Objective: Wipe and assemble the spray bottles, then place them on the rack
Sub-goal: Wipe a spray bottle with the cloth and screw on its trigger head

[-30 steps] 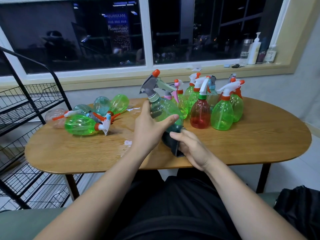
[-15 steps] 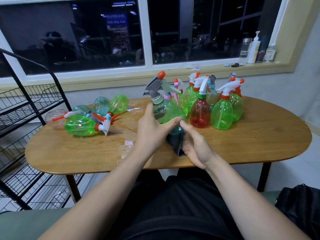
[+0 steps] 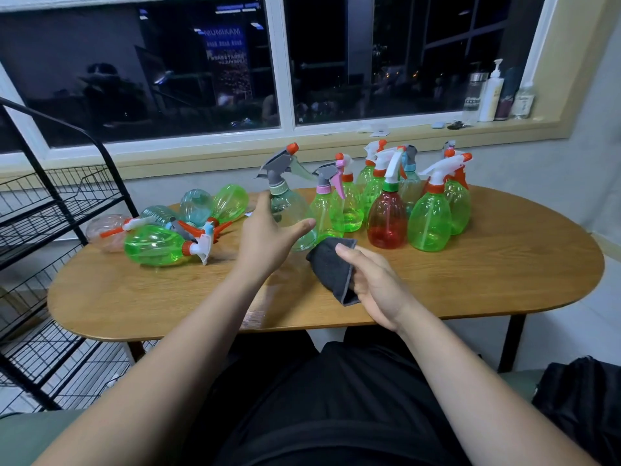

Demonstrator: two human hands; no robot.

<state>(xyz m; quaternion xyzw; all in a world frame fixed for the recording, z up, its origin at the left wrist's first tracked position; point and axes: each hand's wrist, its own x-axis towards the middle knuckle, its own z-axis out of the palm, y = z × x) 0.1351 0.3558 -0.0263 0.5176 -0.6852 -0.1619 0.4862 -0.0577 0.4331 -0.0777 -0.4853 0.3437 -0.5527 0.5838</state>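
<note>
On the oval wooden table [image 3: 470,280], toppled plastic spray bottles [image 3: 154,245] lie at ten o'clock, upright plastic spray bottles [image 3: 428,223] at one; black wire rack [image 3: 50,210] at nine.

Your clear bottle [image 3: 285,206], gray trigger and orange nozzle fitted, stands upright. Green bottles [image 3: 428,220] and a red bottle [image 3: 386,220] stand clustered just right of it. Tipped bottles [image 3: 154,247] lie heaped at left. Dark cloth [image 3: 331,264] sits bunched in your right hand [image 3: 379,284].

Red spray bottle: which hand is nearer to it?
Right. The right hand, holding a grey cloth, is just in front of the red spray bottle; the left hand is farther left, at the clear spray bottle.
</note>
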